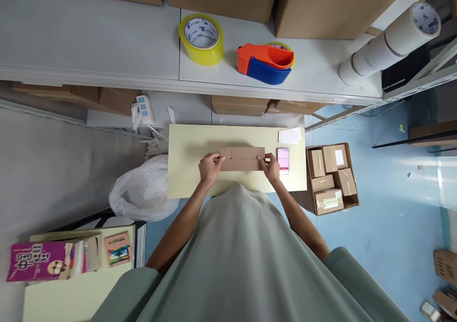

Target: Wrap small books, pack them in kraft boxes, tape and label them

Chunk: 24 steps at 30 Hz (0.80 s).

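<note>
A flat brown piece of cardboard (243, 162), creased lengthwise and looking like a folded-flat carton, is held level over the pale yellow table (193, 181). My left hand (210, 168) pinches its left end between thumb and fingers. At the opposite end, my right hand (270, 167) grips the cardboard the same way. Just right of that hand lies a phone (283, 160) with a lit pinkish screen. White paper slips (289, 136) rest above the phone near the table's far edge.
On the shelf (135, 41) ahead are a yellow tape roll (202, 39), an orange-and-blue tape dispenser (264, 64) and stacked white rolls (389, 43). A carton of small boxes (353, 189) stands on the floor at right. A white plastic bag (144, 189) and books (43, 262) are at left.
</note>
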Each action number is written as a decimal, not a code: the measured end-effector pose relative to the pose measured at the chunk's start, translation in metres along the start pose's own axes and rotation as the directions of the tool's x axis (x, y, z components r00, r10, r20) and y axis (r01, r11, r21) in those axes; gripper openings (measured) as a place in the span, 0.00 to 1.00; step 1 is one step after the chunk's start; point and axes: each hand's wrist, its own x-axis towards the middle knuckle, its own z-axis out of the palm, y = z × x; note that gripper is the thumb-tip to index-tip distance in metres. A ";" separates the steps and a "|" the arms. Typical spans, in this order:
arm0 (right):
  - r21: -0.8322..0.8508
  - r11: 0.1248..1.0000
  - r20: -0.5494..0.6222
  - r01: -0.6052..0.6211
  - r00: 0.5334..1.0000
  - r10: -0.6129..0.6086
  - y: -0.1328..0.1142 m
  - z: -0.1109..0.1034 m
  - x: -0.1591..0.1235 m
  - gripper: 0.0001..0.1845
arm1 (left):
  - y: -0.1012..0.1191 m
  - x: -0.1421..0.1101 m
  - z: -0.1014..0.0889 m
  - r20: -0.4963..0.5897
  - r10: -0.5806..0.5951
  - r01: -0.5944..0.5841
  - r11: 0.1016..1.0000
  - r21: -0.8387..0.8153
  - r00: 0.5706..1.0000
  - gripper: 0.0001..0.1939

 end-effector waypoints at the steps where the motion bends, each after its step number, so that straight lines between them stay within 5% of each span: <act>1: 0.009 1.000 -0.003 -0.008 1.000 0.008 0.000 0.001 0.000 0.30 | 0.000 0.002 0.000 0.003 -0.020 0.020 1.000 -0.008 1.000 0.07; 8: 0.050 0.998 0.047 -0.044 0.998 0.042 -0.004 -0.004 -0.003 0.31 | 0.002 0.003 -0.006 0.036 -0.001 0.002 1.000 -0.024 0.999 0.06; 13: -0.124 0.979 -0.064 0.159 0.984 -0.168 -0.037 -0.034 0.004 0.35 | 0.024 0.014 -0.028 0.003 0.189 -0.189 0.979 -0.071 0.982 0.19; 16: -0.238 0.902 -0.153 0.360 0.903 -0.401 -0.086 -0.065 0.024 0.34 | 0.057 0.035 -0.053 -0.092 0.341 -0.350 0.929 -0.117 0.936 0.19; 21: -0.426 0.676 -0.221 0.601 0.656 -0.722 -0.179 -0.107 0.081 0.35 | 0.137 0.068 -0.104 -0.266 0.503 -0.551 0.821 -0.149 0.822 0.15; 24: -0.534 0.577 -0.128 0.618 0.615 -0.778 -0.217 -0.113 0.117 0.36 | 0.175 0.074 -0.125 -0.313 0.566 -0.628 0.764 -0.147 0.763 0.11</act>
